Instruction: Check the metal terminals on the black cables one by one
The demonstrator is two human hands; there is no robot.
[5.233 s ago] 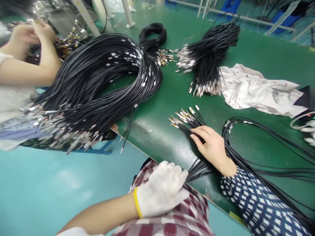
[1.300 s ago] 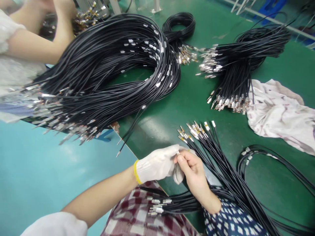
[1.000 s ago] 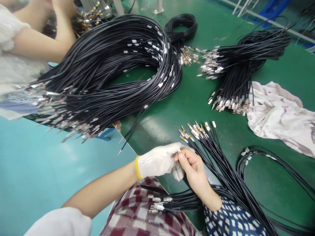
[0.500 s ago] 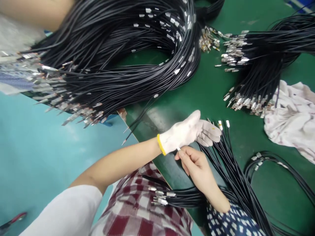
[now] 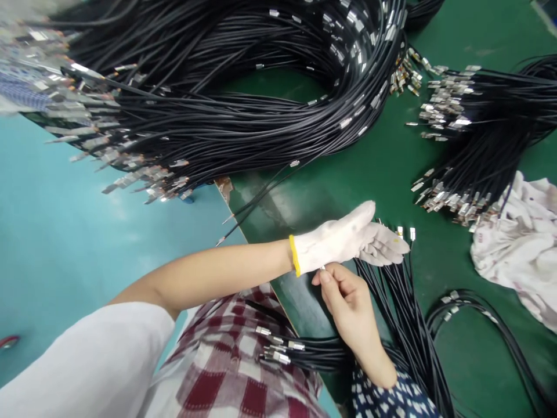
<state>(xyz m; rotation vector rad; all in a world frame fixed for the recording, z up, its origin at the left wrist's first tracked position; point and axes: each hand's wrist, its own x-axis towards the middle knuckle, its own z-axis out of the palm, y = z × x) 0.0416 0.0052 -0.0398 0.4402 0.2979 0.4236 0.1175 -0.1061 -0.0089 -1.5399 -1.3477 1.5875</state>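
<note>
My left hand [image 5: 348, 238] wears a white knit glove with a yellow cuff. It is turned palm up, thumb raised and fingers stretched to the right, with nothing in it. Bare and just below it, my right hand [image 5: 348, 299] pinches a small white bit at the glove's lower edge, which looks like glove fabric. Behind the gloved fingers, black cables [image 5: 402, 296] with metal end connectors lie on the green table [image 5: 278, 215]. Another bunch of cable ends [image 5: 281, 345] rests near my checkered apron.
A large coil of black cables [image 5: 243, 130] spreads over the far left, its ends overhanging the table. More cable bundles [image 5: 483, 139] lie at the upper right. Beside them is a crumpled white cloth [image 5: 517, 249]. A thin cable loop [image 5: 491, 313] sits at the right.
The view has shifted, and both hands stay together in much the same pose. A bare forearm at the upper left has left the view.
</note>
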